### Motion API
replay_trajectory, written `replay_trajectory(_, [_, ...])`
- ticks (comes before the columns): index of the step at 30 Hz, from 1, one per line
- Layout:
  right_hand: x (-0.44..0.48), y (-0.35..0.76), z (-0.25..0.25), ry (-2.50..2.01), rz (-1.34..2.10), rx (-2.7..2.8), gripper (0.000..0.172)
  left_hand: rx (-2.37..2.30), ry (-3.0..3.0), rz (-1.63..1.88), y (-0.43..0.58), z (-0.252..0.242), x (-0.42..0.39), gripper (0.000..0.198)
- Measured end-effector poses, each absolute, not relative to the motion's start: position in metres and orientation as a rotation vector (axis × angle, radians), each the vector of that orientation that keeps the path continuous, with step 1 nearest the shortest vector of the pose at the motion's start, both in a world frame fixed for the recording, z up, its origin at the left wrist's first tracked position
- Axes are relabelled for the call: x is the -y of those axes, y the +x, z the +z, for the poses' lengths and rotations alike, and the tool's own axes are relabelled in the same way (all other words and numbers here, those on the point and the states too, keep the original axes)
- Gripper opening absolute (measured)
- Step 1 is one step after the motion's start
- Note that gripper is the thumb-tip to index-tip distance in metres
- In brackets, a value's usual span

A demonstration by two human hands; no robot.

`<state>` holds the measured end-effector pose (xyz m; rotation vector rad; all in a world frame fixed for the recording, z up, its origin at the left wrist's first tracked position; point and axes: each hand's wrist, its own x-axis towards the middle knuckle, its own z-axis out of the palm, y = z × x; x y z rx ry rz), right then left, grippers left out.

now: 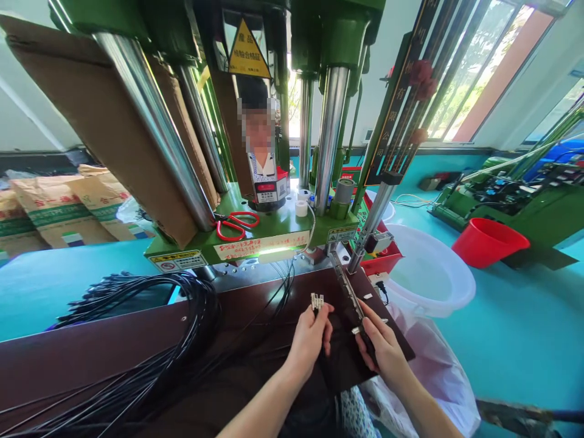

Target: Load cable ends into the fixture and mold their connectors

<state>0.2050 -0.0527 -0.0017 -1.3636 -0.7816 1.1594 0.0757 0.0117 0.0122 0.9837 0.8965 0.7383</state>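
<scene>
My left hand (pixel 311 333) is closed, pinching several small metal plugs (pixel 317 300) that stick up above the thumb and fingertips. To its right, my right hand (pixel 383 342) curls around the near end of a long, slotted metal bar (pixel 347 287), which slants away towards the press. A dark part shows between those fingers, and a small metal connector (pixel 356 330) pokes out beside them. Whether the dark part belongs to the bar, I cannot tell. Small light pieces (pixel 367 297) lie on the brown tabletop (pixel 314 281) right of the bar.
A green press (pixel 283 228) with steel columns stands ahead, red-handled scissors (pixel 237 225) on its bed. Black cables (pixel 182 316) fill the left side. At right are a white tub (pixel 429 274), a red bucket (pixel 490 242) and a white bag (pixel 433 365). A person's reflection shows in the press.
</scene>
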Motion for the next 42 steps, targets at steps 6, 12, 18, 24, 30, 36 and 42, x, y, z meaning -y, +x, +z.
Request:
replay_trajectory(6, [0.053, 0.208, -0.001, -1.349, 1.2, 0.791, 0.059, -0.936, 1.364, 0.733, 0.081, 0.001, -0.008, 0.021])
replay_trajectory(12, [0.052, 0.213, -0.001, -1.323, 1.287, 0.852, 0.054, -0.933, 1.383, 0.748, 0.082, 0.003, -0.009, 0.016])
replay_trajectory(18, [0.053, 0.211, -0.002, -1.363, 1.239, 0.95, 0.055, -0.97, 1.413, 0.735, 0.08, 0.002, -0.009, 0.013])
replay_trajectory(24, [0.056, 0.206, -0.003, -1.41, 1.196, 1.067, 0.059, -0.935, 1.274, 0.734, 0.077, -0.005, -0.01, 0.021])
replay_trajectory(30, [0.056, 0.211, -0.002, -1.319, 1.243, 0.882, 0.054, -0.991, 0.951, 0.887, 0.068, 0.012, -0.024, 0.028])
replay_trajectory(36, [0.055, 0.214, -0.005, -1.292, 1.317, 0.886, 0.053, -0.921, 0.99, 0.659, 0.075, 0.016, -0.015, 0.015])
replay_trajectory(42, [0.054, 0.214, -0.002, -1.282, 1.335, 0.893, 0.054, -0.872, 0.922, 0.58, 0.075, 0.02, -0.015, 0.032])
